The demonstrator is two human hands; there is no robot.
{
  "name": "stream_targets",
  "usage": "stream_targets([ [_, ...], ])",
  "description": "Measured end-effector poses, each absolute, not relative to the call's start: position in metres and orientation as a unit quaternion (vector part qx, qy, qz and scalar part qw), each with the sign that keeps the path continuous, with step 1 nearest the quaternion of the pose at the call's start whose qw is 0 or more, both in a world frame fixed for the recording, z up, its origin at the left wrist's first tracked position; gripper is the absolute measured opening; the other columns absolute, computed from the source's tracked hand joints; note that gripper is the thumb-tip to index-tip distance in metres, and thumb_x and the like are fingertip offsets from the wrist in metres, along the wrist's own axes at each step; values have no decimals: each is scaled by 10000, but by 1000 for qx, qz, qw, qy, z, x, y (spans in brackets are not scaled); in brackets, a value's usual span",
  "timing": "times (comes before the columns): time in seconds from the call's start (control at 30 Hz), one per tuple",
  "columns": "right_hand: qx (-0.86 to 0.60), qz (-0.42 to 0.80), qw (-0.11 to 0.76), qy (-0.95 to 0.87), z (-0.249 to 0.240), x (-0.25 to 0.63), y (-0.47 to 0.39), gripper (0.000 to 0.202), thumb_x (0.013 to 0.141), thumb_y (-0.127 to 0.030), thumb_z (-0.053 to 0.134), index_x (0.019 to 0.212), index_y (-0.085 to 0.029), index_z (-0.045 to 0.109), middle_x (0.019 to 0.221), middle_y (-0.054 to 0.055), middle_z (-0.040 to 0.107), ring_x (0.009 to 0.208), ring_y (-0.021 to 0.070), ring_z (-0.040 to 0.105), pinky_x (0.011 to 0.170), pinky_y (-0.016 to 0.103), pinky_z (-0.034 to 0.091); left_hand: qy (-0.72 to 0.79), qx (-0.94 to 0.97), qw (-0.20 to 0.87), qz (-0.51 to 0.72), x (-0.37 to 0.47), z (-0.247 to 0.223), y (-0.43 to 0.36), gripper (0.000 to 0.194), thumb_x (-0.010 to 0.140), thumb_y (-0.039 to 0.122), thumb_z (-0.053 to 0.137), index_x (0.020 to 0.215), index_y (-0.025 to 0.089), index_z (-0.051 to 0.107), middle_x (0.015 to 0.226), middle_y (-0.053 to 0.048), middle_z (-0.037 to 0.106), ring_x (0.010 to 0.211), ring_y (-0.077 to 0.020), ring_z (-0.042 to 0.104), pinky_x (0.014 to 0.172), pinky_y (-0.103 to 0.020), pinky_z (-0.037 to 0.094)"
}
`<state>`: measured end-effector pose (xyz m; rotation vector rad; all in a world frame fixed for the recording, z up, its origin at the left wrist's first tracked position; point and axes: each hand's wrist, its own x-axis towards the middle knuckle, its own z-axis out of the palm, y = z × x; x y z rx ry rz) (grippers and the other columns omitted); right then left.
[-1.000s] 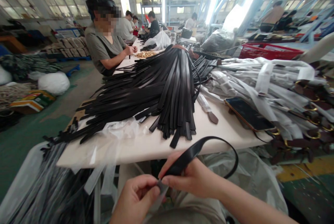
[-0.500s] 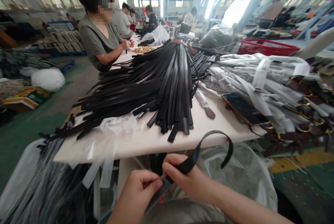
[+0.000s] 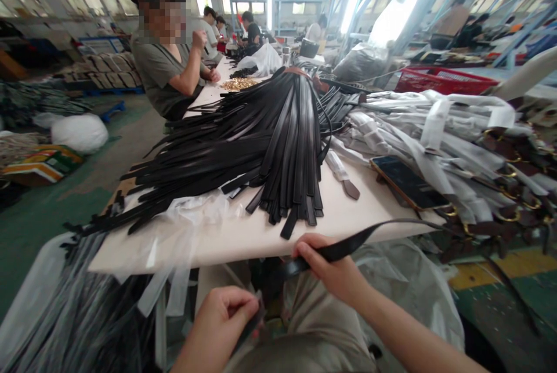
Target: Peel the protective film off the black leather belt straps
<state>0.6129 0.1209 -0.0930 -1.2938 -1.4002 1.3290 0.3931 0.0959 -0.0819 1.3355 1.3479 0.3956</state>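
A long black strap [image 3: 348,247] is pinched in my right hand [image 3: 327,263], just in front of the table edge. Its far end arches over the right of the table and trails down blurred toward the floor. Lower and to the left, my left hand [image 3: 226,321] is closed on a greyish-dark length of strap [image 3: 251,324]; whether it joins the right hand's length is hard to see in the shadow between. Beyond my hands, a thick bundle of black straps [image 3: 300,152] fans out on the table [image 3: 261,245]. Clear plastic sleeves [image 3: 176,280] hang over the front edge.
White-wrapped straps [image 3: 435,129] with brass rings are heaped at right beside a phone [image 3: 407,180]. Dark straps [image 3: 108,315] lie in a container at lower left. A plastic bag [image 3: 418,286] is below the table. A co-worker [image 3: 163,65] sits across at left.
My right hand has moved up and right with the strap, away from my left hand. The strap's curled end now stretches out rightward. The co-worker has raised a hand.
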Motion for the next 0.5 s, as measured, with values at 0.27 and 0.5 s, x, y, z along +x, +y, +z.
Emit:
stream_targets([
  [0.27,-457,550,305,-629,-53,643,147,129,777,-279,690,763,-151,682,688,9,606,644,127,501,558,224,361,540,676,453,216,367,-97,90,500,763,616,655,1039,206,734,1003,-99,721,935,-283,663,803,-318,509],
  [0.5,-439,496,321,-677,-40,606,138,59,740,-199,666,695,-161,674,659,5,633,623,124,534,558,216,383,516,835,108,160,377,-106,85,417,935,561,401,983,190,585,824,-56,693,746,-243,693,630,-321,517],
])
